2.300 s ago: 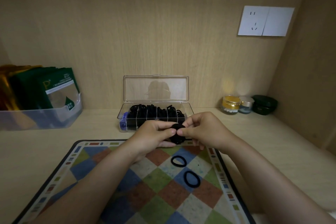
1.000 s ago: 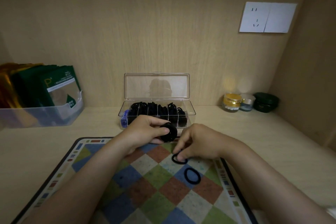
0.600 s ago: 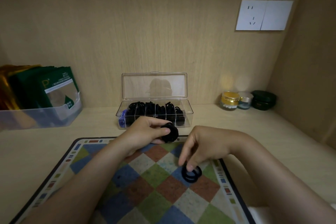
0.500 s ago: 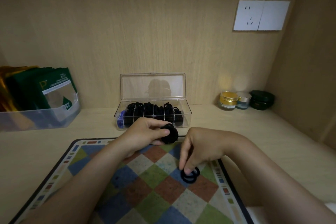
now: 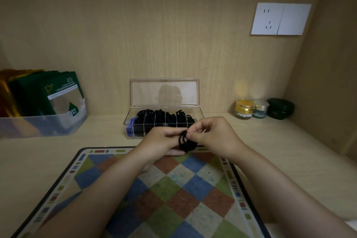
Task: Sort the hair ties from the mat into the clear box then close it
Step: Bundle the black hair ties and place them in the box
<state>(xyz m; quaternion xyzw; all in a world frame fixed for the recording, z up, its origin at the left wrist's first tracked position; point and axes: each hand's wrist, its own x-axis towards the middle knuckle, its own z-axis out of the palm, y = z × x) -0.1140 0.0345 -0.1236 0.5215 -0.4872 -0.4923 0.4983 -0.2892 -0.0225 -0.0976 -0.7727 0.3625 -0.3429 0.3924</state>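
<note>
Hair ties [image 5: 186,143] sit bunched in my left grip [image 5: 160,139]. My right grip [image 5: 214,137] pinches them, clear box [image 5: 199,115] just beyond.

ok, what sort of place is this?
Probably a home dressing or desk nook: a wood-panelled alcove with a wall socket, cosmetic jars in the right corner, and a clear bin of sachets on the left.

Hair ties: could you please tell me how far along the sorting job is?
Done: the clear box holds many black ties in its compartments, and no loose ties show on the mat. In hand: the left grip and right grip both hold a bundle of hair ties in front of the box. Left: drop it in and shut the upright lid.
</note>
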